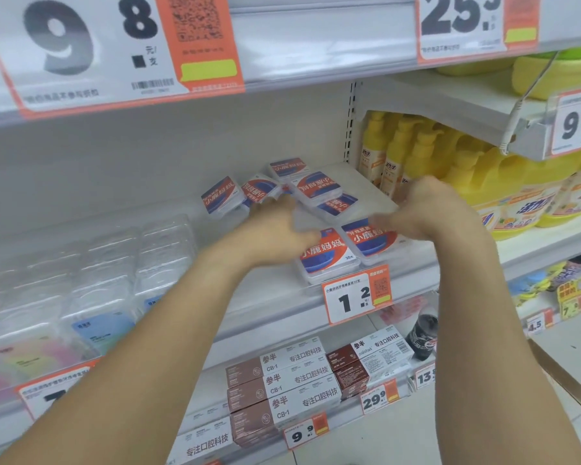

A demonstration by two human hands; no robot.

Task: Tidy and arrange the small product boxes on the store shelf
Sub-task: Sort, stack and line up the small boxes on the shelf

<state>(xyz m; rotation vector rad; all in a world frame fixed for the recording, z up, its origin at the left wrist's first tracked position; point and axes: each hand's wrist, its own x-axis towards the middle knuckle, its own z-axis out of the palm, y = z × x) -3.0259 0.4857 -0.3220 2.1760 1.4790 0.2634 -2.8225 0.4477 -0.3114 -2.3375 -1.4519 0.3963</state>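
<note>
Clear cases (108,273) at left of shelf (282,297). Loose red-and-blue boxes (222,196) scattered toward rear, some tilted or overlapping. Left hand (275,229) over shelf centre, fingers blurred near rear boxes; grip cannot be told. Front boxes (329,256) flat side by side at shelf edge, above price tag (356,293). Right hand (433,206) above right front box, fingers curled, blurred; hold cannot be told. Yellow bottles (399,156) at right.

"小鹿妈妈" on front box (327,255) — "1.2" on its price tag (355,298) — "参半 CB-1" on brown boxes (282,385)
</note>
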